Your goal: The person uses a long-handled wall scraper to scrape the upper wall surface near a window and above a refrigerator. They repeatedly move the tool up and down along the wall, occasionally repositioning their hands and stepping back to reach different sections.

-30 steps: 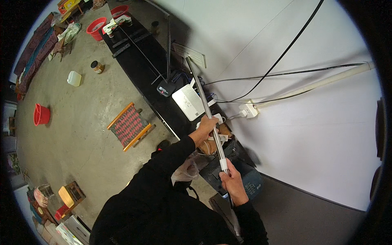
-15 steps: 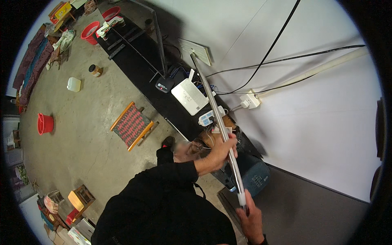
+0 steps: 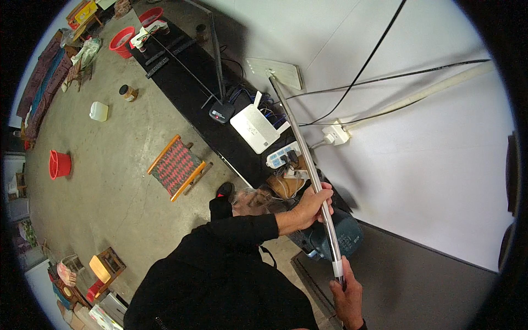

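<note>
A flat mop [image 3: 302,140] with a long shiny metal pole slants across the head view. Its pale rectangular head [image 3: 276,72] is at the far end, by the white wall [image 3: 429,170]. My left hand [image 3: 312,210] is wrapped around the middle of the pole. Lower down, my right hand [image 3: 348,297] grips the near end, just below a white collar on the pole. The pole passes over a white router [image 3: 254,129] and a power strip [image 3: 282,155] on a long black surface [image 3: 190,93].
Cables and a wall socket [image 3: 335,133] lie right of the pole. A dark blue bin-like container [image 3: 335,236] stands under my hands. A woven folding stool [image 3: 176,168], red bucket [image 3: 60,164], white jug [image 3: 99,111] and brown jar [image 3: 128,93] stand on the concrete floor [image 3: 110,198].
The mop has shifted to the right, and its head shows more broadly against the wall. Both hands have moved right along with it, still gripping the pole.
</note>
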The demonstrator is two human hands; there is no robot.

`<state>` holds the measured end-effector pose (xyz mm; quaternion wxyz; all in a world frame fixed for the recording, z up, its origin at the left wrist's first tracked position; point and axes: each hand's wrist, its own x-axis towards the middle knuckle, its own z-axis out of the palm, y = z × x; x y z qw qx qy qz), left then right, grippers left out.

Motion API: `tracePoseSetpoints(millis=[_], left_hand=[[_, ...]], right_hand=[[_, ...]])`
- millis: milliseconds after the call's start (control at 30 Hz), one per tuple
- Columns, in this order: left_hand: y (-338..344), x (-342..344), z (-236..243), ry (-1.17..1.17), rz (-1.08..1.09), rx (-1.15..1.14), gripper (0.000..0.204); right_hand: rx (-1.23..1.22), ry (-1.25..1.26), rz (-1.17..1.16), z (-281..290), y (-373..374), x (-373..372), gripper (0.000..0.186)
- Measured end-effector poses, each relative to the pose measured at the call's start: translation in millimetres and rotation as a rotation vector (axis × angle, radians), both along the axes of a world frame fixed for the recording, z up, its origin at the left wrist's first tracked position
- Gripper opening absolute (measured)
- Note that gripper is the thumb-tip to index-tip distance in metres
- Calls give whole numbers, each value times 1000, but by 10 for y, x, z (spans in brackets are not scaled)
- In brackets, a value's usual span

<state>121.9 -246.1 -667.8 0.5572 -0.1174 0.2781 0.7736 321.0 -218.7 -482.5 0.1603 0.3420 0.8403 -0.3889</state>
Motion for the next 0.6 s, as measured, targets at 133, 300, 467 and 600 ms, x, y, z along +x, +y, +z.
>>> tracePoseSetpoints(millis=[133,300,467,600], left_hand=[[3,-195,-168,-11,6,16,24],[54,-395,-405,-1,-12,-13,26],[83,-625,-744,27,16,-66,19],[144,-847,-948,-1,-49,-44,17]], right_hand=[[-27,-24,-19,-161,58,-163,63],[33,8,29,-324,105,-390,63],[65,58,95,-619,141,-618,63],[56,61,88,-795,232,-772,63]])
